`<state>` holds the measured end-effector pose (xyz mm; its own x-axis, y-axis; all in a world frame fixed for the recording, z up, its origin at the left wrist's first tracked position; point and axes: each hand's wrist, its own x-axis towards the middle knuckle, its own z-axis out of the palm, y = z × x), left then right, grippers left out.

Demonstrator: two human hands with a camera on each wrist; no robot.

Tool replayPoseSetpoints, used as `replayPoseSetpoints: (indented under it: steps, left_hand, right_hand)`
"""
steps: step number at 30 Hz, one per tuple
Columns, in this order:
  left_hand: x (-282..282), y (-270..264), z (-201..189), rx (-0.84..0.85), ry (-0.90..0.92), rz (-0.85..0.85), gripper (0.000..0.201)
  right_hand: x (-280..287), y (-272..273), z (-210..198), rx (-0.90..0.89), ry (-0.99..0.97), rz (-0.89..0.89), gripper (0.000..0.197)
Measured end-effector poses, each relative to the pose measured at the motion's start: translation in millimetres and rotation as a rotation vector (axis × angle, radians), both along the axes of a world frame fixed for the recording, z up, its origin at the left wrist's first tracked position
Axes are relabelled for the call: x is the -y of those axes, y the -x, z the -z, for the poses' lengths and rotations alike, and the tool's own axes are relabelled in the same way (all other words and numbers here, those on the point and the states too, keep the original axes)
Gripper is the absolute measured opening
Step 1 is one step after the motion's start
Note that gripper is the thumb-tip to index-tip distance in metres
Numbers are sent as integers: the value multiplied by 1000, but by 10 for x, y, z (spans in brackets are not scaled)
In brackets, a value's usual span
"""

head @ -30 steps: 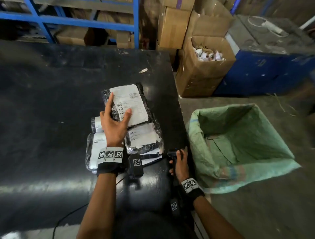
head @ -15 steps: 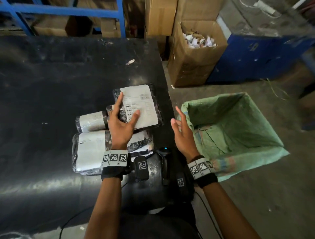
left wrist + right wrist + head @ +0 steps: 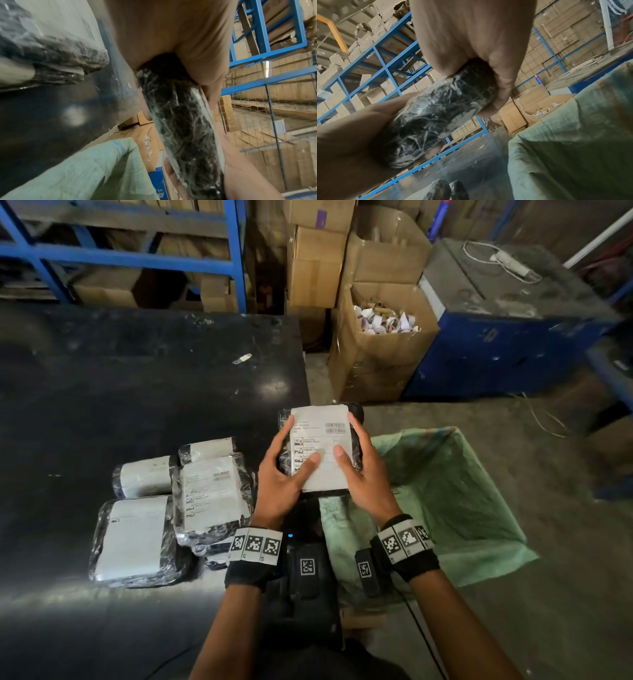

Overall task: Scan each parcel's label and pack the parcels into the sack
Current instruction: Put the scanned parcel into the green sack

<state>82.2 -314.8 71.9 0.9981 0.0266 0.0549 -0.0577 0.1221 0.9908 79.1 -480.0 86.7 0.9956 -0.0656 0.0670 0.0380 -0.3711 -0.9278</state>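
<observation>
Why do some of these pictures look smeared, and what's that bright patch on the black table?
Head view: sharp at the held parcel, with glare on the table near its front edge. Left wrist view: palm and sack blurred. Right wrist view: sack smeared, shelving tilted by the wide lens.

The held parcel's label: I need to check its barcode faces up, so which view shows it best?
The head view: the label faces the camera, barcode at its upper right, between the left hand and right hand. Both wrist views show only the parcel's black wrapped edge.
</observation>
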Motion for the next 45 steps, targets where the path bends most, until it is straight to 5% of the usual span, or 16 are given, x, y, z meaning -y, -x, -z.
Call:
replayPoseSetpoints:
  steps: [5, 9, 17, 23, 35, 45]
  left_hand:
    - [431, -42, 108, -17, -96, 34, 69]
    - [759, -115, 371, -103, -470, 126, 58]
    - [1241, 230, 1169, -76, -1130, 67, 70]
    - [1316, 258, 1208, -83, -1209, 60, 68]
    - [1140, 125, 1332, -92, -1172, 146, 71]
    - [1204, 70, 1382, -114, -1161, 150, 72]
  right_hand:
    - [476, -25, 111, -30, 64, -5, 57]
    - [953, -14, 223, -115, 57, 0, 58]
    - [1806, -476, 1016, -740, 498, -295, 60]
    - [1660, -739, 1726, -866, 587, -331, 62]
    - [1398, -791, 2952, -820, 227, 48, 68]
    - [1383, -688, 3510, -856, 541, -58, 82]
